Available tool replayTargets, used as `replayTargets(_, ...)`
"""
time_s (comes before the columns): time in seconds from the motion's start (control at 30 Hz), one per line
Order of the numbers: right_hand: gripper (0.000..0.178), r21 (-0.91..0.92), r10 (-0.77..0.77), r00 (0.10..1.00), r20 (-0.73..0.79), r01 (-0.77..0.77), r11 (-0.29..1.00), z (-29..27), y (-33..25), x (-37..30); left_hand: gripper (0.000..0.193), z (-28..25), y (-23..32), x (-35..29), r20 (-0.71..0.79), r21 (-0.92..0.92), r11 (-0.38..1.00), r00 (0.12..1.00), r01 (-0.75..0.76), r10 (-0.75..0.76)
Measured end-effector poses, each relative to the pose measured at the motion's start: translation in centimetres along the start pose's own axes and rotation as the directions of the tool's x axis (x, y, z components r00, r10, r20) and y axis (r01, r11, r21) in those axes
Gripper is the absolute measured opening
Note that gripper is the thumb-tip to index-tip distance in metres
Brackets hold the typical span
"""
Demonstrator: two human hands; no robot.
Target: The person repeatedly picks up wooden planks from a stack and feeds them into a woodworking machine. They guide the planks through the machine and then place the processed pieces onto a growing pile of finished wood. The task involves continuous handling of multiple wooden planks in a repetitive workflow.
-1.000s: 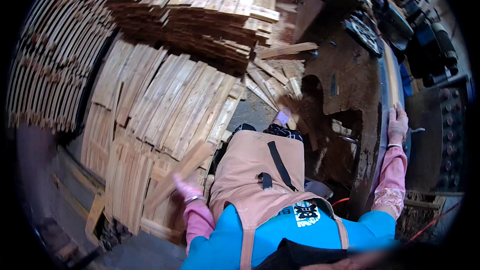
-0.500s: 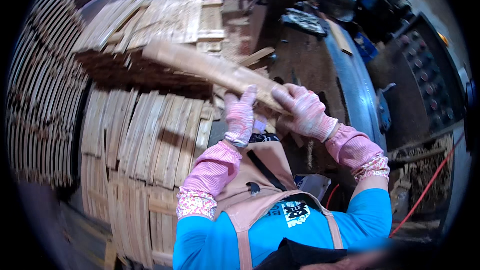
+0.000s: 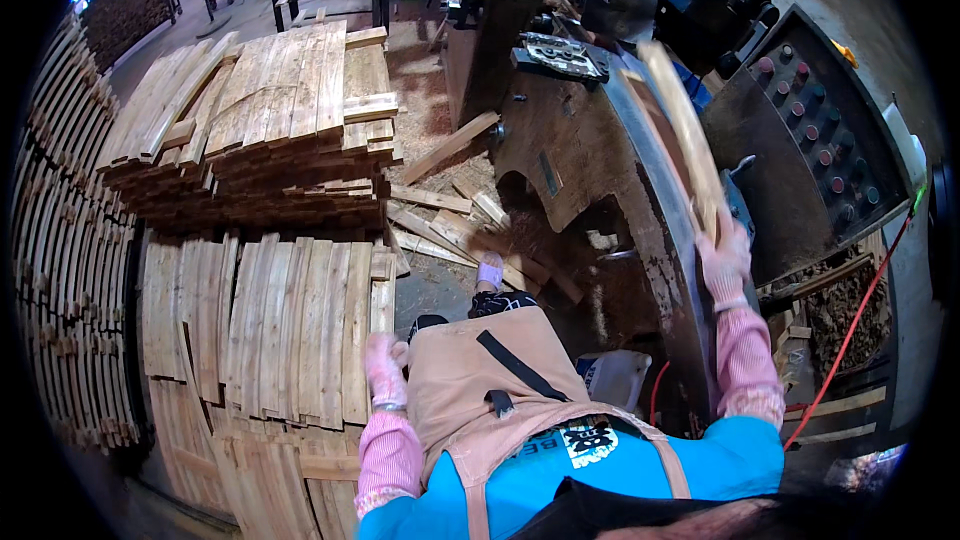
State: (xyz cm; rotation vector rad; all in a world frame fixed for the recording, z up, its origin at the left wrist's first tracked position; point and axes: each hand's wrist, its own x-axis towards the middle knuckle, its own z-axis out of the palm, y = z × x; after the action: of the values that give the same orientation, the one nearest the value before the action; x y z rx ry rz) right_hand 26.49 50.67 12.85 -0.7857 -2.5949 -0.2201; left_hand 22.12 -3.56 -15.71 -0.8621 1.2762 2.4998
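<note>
One wooden board (image 3: 682,125), long, narrow, pale tan

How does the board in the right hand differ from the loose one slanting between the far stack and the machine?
The held board has the right hand at its near end; the loose board has no hand on it.
The held board points ahead and slightly left, while the loose board slants ahead and right.
The held board looks paler; the loose board looks browner.
Both are long, narrow pieces of wood.

Dark lettering (image 3: 543,444) and a black-and-white emblem (image 3: 590,446) mark the blue shirt (image 3: 735,455).
</note>
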Motion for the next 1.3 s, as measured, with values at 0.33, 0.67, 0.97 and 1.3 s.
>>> replayTargets(0.33, 0.061, 0.090, 0.110, 0.988, -0.105, -0.101, 0.991, 10.6, -9.5, 20.5, 0.077, -22.3, 2.5, -8.1, -0.989, 0.144, 0.990, -0.020, 0.003, 0.144)
replayTargets(0.67, 0.057, 0.106, -0.066, 0.985, 0.157, 0.049, 0.993, 0.4, 1.3, -1.0, 0.081, -38.7, 0.0, -15.9, -0.961, 0.006, 0.942, -0.258, 0.336, 0.098)
replayTargets(0.97, 0.044, 0.103, -0.102, 0.992, -0.067, 0.109, 0.989, 5.8, -2.3, 8.0, 0.077, -42.3, -6.8, -15.5, -0.969, 0.230, 0.866, 0.020, 0.444, 0.247)
replayTargets(1.3, 0.044, 0.378, -0.509, 0.861, -0.010, 0.475, 0.795, 3.3, -20.9, 12.3, 0.056, -11.1, 5.2, -5.8, -0.777, 0.140, 0.715, 0.372, -0.685, 0.508)
